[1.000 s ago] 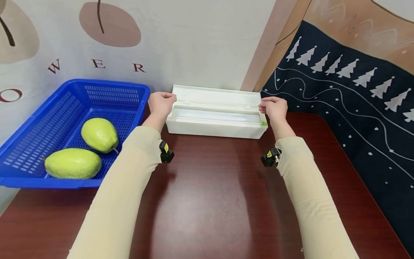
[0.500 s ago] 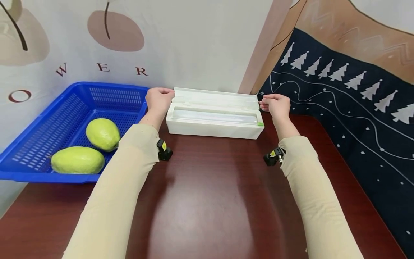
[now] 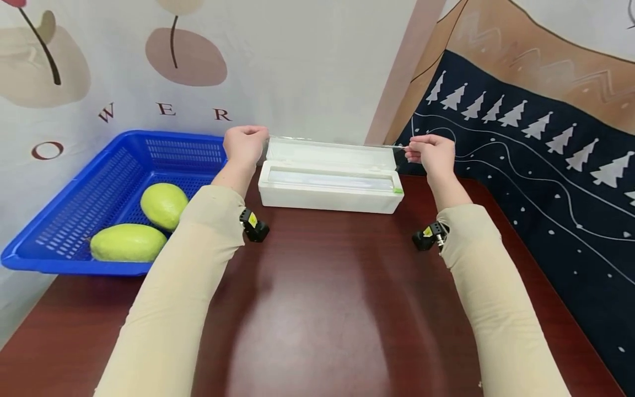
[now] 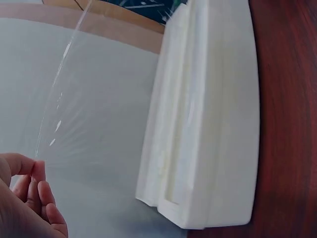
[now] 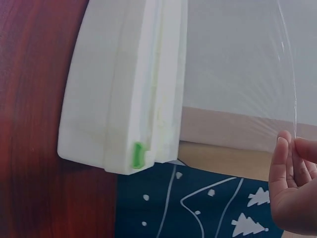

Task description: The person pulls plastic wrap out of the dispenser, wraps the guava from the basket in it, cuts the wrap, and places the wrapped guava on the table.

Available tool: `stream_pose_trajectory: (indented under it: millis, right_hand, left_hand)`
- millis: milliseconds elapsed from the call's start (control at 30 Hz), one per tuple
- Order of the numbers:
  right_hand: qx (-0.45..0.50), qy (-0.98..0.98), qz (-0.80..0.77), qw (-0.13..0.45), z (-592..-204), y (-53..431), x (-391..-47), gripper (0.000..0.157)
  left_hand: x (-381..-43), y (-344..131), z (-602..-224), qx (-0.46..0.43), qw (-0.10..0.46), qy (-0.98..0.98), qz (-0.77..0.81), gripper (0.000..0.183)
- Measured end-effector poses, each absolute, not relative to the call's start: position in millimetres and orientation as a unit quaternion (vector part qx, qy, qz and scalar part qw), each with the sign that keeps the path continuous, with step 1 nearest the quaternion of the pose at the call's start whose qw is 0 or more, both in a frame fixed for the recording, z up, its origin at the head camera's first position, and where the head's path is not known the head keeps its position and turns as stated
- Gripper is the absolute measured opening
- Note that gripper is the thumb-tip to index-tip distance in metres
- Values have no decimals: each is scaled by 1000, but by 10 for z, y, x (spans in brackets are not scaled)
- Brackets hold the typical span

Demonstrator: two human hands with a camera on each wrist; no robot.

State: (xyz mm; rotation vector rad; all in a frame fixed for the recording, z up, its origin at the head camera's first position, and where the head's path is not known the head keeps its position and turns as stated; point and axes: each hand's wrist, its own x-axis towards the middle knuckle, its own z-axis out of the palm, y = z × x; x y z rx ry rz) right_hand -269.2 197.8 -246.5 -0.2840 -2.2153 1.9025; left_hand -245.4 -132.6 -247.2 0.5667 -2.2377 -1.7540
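Observation:
A white plastic-wrap dispenser box stands on the table against the wall, its lid tilted back. A sheet of clear cling film stretches up from it, its top edge taut between both hands. My left hand pinches one corner of that edge between thumb and forefinger, above the box's left end. At the other corner my right hand pinches the film, just beyond the box's right end. In the right wrist view, creases fan out from those fingertips. A green slider sits at the box's right end.
A blue plastic basket stands at the left, close to the left forearm, with two green oval fruits in it. A pale wall hanging rises behind the box. A dark tree-patterned cloth borders the brown table on the right.
Both hands have risen a little from the lid, lifting the film's edge with them. The right hand has also shifted outward. The head view has tilted slightly.

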Motion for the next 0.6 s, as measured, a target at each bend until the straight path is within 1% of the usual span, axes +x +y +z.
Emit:
stream_pose_trajectory:
  millis: [300,467,600]
  right_hand:
    - [-88,-723,676,113,-2238,1987,-2590,19]
    - [-76,-711,690,114,-2120,1993,-2529,17]
    - [-64,-708,694,114,-2044,2003,-2469,15]
  left_hand:
    - [-2390,-1335,-2274,188,127,-737,-636,26]
    - [-2314,-1354,-2166,179,125,-720,-659,24]
    - [-2251,-1365,-2098,165,129,-710,-672,16]
